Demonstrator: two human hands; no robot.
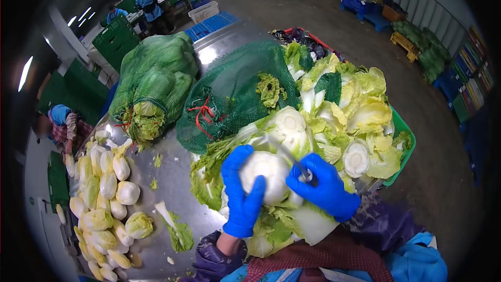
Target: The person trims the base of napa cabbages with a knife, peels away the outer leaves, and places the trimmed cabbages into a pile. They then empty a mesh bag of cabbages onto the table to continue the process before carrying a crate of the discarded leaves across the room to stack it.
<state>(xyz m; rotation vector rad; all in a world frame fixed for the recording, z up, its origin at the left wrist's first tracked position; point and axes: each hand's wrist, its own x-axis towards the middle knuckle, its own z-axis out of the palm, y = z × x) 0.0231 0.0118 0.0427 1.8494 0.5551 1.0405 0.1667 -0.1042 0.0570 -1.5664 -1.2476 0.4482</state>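
My left hand [242, 193], in a blue glove, grips a napa cabbage [265, 175] whose white base faces up. My right hand [322, 185], also gloved, is closed round the handle of a knife [287, 152]; its blade is blurred and slants up and left over the cabbage. Just beyond, another cabbage [290, 125] lies base up. Loose leaves [360, 110] are heaped to the right, with a cut cabbage base [357, 158] among them. An emptied-looking green mesh bag [235, 84] with red string lies behind the cabbages.
Trimmed cabbages [107, 193] are piled at the left of the metal table [175, 177]. A full mesh sack [156, 73] stands behind them. A green crate [404, 141] is under the leaves at right. A co-worker [65, 123] stands at the far left.
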